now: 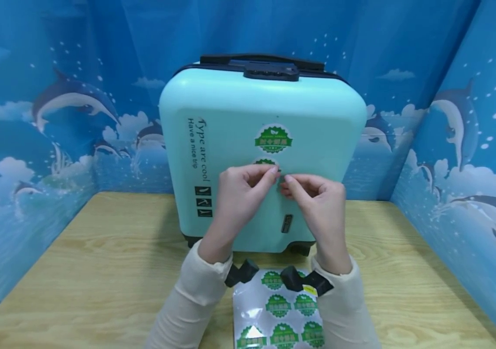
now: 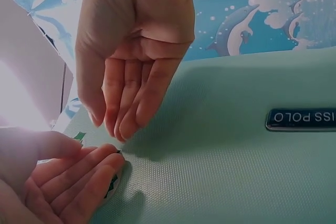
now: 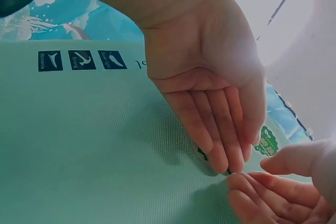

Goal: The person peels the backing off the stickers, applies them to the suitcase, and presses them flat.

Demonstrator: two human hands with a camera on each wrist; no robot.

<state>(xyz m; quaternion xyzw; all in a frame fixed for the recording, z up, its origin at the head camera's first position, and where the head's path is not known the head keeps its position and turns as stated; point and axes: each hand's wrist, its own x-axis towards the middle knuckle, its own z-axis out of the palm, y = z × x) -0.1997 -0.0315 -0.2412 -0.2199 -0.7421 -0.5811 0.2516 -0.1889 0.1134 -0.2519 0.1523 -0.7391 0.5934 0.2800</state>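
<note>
A mint-green suitcase stands upright on the table, with a round green sticker on its front. Just below that, a second green sticker is mostly hidden by my left hand, whose fingertips lie over it. In the left wrist view, the left hand has fairly straight fingers, and the thumb sits apart from the fingertips. My right hand is beside it, fingertips almost meeting the left ones near the sticker's edge. Its fingers look extended. Contact with the surface is hard to tell.
A shiny sheet of green stickers lies on the wooden table under the forearms. A dark badge sits low on the suitcase. Blue dolphin-print curtains stand behind and at both sides.
</note>
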